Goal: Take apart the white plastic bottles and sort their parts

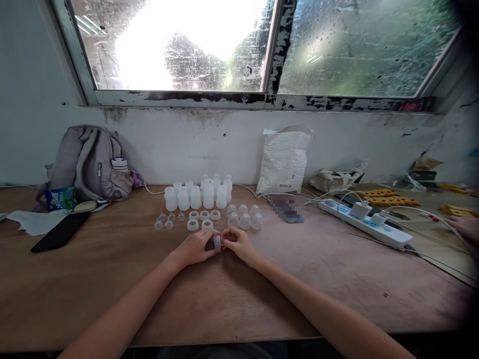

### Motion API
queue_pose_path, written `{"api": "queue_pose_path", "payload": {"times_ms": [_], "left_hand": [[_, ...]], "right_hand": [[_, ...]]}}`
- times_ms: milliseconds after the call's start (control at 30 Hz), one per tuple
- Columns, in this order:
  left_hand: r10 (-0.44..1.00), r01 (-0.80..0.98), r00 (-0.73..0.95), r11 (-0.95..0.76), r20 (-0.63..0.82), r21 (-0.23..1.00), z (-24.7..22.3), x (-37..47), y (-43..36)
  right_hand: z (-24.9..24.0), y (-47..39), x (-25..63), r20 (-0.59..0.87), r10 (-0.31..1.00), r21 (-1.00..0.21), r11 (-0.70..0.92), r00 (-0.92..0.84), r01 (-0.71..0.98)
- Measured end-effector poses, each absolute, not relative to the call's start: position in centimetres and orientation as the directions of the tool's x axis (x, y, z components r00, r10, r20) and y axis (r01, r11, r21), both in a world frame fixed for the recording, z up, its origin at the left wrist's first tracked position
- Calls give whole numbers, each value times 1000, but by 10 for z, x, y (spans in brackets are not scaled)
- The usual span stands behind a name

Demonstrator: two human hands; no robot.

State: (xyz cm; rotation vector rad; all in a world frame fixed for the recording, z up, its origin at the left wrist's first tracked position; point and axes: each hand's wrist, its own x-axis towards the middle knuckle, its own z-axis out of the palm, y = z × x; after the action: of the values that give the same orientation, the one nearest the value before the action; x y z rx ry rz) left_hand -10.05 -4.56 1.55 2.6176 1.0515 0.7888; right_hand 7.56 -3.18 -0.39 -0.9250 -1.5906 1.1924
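My left hand grips a white ribbed ring between thumb and fingers, low over the table. My right hand touches the ring's right side with its fingers drawn together; anything small between them is hidden. Just beyond my hands lie several white rings. Left of these are several clear teats, and to the right stand several clear domed caps. Behind them several translucent white bottles stand in rows.
A grey backpack and black phone are at the left. A white plastic bag leans on the wall. A power strip with cables lies right, near another person's hand and yellow parts.
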Motion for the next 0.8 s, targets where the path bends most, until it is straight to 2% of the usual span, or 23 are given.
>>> {"api": "queue_pose_path", "payload": {"times_ms": [300,567,700,800], "left_hand": [[684,557,614,-729,393,398,23,-101,-49],[687,581,605,-726,403,367,20,-108,-46],[681,616,569,-725,461,310,19,-112,-41],[688,634,537,-711,489,305,17,-114,-38]], "right_hand": [[1,-35,75,188,934,-982,186,-303,-34],[3,-34,77,211,929,-976,215,-303,-18],[5,-36,80,281,930,-935,321,-235,149],[8,-41,82,402,872,-812,481,-280,331]]}}
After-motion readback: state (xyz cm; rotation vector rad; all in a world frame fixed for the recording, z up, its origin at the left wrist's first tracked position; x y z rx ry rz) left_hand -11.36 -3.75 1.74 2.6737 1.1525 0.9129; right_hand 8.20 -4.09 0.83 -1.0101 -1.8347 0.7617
